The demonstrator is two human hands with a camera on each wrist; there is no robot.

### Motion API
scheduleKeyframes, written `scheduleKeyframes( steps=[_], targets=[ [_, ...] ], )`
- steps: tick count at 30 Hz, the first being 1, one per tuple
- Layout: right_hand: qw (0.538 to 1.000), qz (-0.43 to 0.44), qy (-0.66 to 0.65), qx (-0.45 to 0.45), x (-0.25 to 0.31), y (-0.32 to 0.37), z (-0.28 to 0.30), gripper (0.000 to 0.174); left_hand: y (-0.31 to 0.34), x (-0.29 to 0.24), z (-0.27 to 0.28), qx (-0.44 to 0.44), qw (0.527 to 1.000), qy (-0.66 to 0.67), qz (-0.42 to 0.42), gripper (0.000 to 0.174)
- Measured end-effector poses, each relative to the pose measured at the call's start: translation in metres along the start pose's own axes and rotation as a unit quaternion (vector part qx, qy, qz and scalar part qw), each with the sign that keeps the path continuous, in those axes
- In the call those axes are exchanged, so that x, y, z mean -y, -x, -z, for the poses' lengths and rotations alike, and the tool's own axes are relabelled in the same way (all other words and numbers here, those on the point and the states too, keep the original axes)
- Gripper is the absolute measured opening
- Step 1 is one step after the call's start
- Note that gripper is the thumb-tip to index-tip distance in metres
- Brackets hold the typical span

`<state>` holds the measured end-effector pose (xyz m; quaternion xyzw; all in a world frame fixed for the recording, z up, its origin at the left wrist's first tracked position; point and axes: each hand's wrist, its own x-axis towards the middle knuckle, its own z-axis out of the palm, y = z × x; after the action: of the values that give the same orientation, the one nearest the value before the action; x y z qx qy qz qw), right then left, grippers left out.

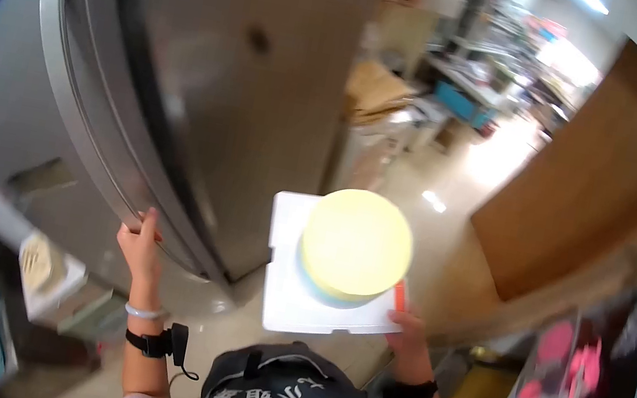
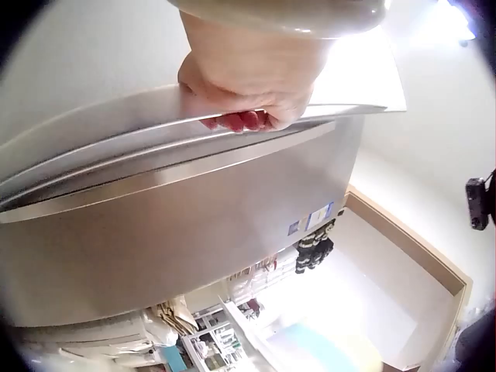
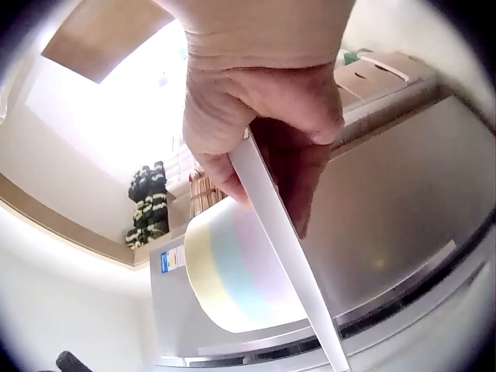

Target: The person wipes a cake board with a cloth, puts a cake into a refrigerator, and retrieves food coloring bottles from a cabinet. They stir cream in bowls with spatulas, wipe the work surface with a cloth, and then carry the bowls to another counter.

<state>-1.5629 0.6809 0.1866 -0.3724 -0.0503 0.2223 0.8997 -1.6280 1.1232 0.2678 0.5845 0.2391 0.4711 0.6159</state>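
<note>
In the head view my left hand [image 1: 140, 244] grips the long curved edge of a grey steel refrigerator door [image 1: 82, 115]. Its fingers curl over that edge in the left wrist view. My right hand [image 1: 408, 334] holds one edge of a white square cake board [image 1: 283, 278], thumb on one face and fingers on the other in the right wrist view. On the board stands a tall round cake [image 1: 359, 242] with a pale yellow top and pastel bands of yellow, blue and pink on its side [image 3: 240, 263]. A small orange-red strip [image 1: 400, 295] shows at the board's right edge.
A broad steel panel [image 1: 245, 84] stands ahead of me. To the right is a brown wooden door [image 1: 594, 179]. Brown paper goods [image 1: 375, 94] and a crowded work area lie further back. Pink items [image 1: 582, 369] sit at lower right, and a white box [image 1: 57, 281] at lower left.
</note>
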Motion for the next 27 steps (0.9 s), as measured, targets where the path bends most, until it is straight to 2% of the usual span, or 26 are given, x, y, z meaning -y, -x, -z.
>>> scheduleKeyframes(
  steps=[1,3,5,7,8,10,11,13,15,16,18,19,27],
  targets=[
    [0.999,-0.045,-0.001,0.020,0.007,-0.010,0.003,0.049,0.022,-0.009,0.019,-0.012,1.000,-0.001,0.011,0.019],
    [0.997,-0.044,0.054,0.038,0.018,-0.028,-0.002,0.061,0.059,-0.027,0.060,-0.084,0.996,-0.024,0.009,0.021],
    [0.992,-0.093,0.048,0.068,0.025,-0.039,-0.019,0.062,0.091,-0.042,0.105,-0.107,0.994,0.016,0.006,0.023],
    [0.988,-0.124,0.041,0.087,0.015,-0.060,-0.021,0.062,0.111,-0.058,0.144,-0.160,0.985,-0.054,-0.042,0.027],
    [0.985,-0.128,0.048,0.108,0.005,-0.069,-0.012,0.063,0.120,-0.053,0.180,-0.194,0.977,-0.071,-0.057,0.021],
    [0.979,-0.137,0.054,0.140,-0.005,-0.084,-0.009,0.063,0.128,-0.042,0.244,-0.238,0.964,-0.089,-0.076,0.019],
    [0.970,-0.176,0.051,0.158,-0.012,-0.090,-0.019,0.058,0.123,-0.043,0.266,-0.311,0.944,-0.070,-0.090,0.019],
    [0.958,-0.220,0.049,0.179,-0.029,-0.102,-0.039,0.054,0.116,-0.043,0.331,-0.389,0.914,-0.052,-0.105,0.026],
    [0.945,-0.240,0.028,0.220,-0.050,-0.109,-0.059,0.054,0.116,-0.045,0.402,-0.308,0.937,-0.143,-0.079,0.035],
    [0.938,-0.259,0.026,0.229,-0.058,-0.112,-0.073,0.055,0.113,-0.049,0.408,-0.315,0.935,-0.145,-0.077,0.035],
    [0.926,-0.288,0.026,0.243,-0.076,-0.122,-0.072,0.055,0.100,-0.049,0.403,-0.422,0.887,-0.090,-0.167,0.025],
    [0.916,-0.310,0.027,0.251,-0.083,-0.124,-0.078,0.055,0.095,-0.052,0.411,-0.447,0.872,-0.084,-0.182,0.025],
    [0.904,-0.331,0.066,0.261,-0.140,-0.156,-0.104,0.056,0.059,-0.073,0.455,-0.455,0.863,-0.167,-0.140,0.024]
  ],
)
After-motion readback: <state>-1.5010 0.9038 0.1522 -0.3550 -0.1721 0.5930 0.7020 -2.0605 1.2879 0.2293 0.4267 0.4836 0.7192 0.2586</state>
